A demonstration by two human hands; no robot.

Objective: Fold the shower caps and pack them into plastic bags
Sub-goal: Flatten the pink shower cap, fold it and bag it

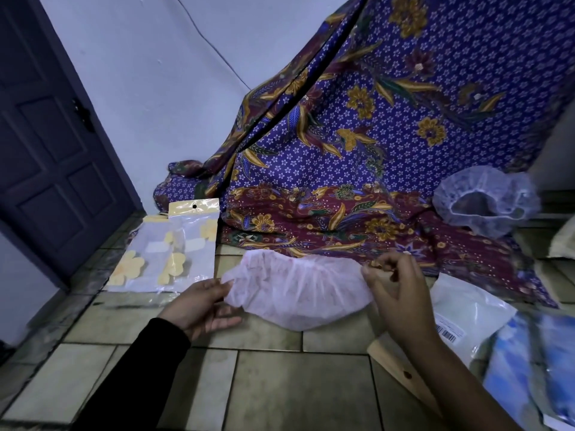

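Pink cap (295,290), thin and gathered, held just above the tiled floor (280,384), stretched flat between both hands. Head view, the only one.

Left hand (202,306): thumb and fingers pinch the cap's left edge. Right hand (395,290): fingers curled, clamped on the right edge near the elastic rim. The cap shows as a half-moon, so probably folded once; cannot confirm the layers.

Blue cap (485,203): lies open, mouth up, on the patterned cloth (357,144), well apart from the hands. Not yet folded.

Bags (174,247): clear with yellow flowers, flat on the floor to the left, just beside the left hand. Whether any is filled, cannot tell.

Right side: white packet (466,315) with a barcode, and a wooden board (401,365) partly under the right arm.

Judgement: early stage. The pink cap needs further folds to fit a bag, then bagging; the blue cap is left entirely.
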